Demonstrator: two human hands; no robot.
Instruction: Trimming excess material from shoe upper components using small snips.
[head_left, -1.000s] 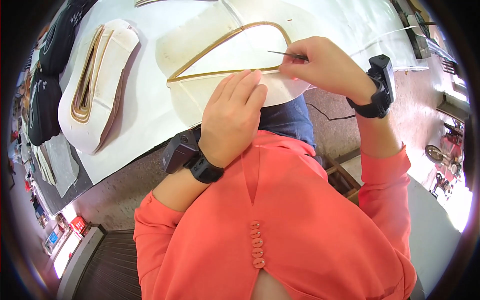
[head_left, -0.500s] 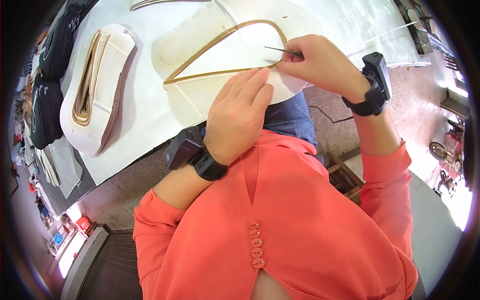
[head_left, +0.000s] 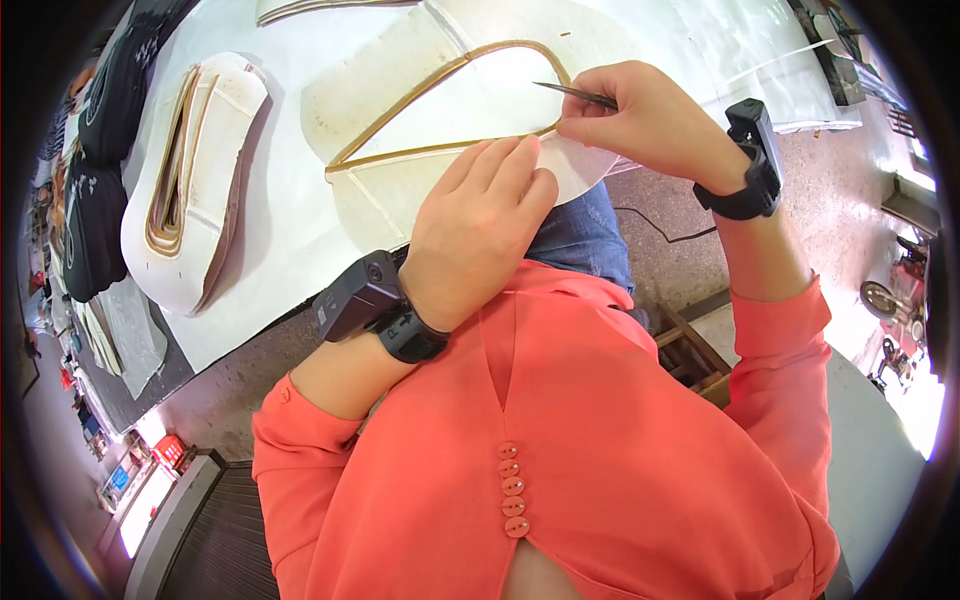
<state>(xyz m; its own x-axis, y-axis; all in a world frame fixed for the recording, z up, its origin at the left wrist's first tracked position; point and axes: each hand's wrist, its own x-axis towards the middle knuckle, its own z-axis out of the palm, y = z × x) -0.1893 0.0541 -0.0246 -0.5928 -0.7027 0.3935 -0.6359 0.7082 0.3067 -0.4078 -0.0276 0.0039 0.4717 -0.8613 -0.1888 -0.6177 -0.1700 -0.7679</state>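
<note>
In front of me a flat cream panel (head_left: pixel 345 100) lies on the white-covered table, its near right part by the table's edge above my lap. It has a teardrop-shaped opening bordered by a golden-brown strip (head_left: pixel 400 101). My left hand (head_left: pixel 475 235) rests flat on the panel's near side, fingers stretched out, fingertips by the strip's lower run. Between its thumb and fingers, my right hand (head_left: pixel 640 120) grips a thin dark pointed tool (head_left: pixel 560 89), its tip pointing left over the opening. Whether the tool is tweezers or a pick I cannot tell. The strip's right corner is hidden behind this hand.
At the left lies a stack of similar cream pieces (head_left: pixel 222 140) with brown-edged openings. Dark bundles (head_left: pixel 95 225) and a clear plastic sheet (head_left: pixel 135 335) are along the table's left edge. More pieces (head_left: pixel 320 8) lie at the far edge. A black cable (head_left: pixel 665 238) runs right of my lap.
My right hand has shifted slightly up and right with the tool, whose tip has lifted a little. My left hand stays on the panel, its wrist slightly farther left.
</note>
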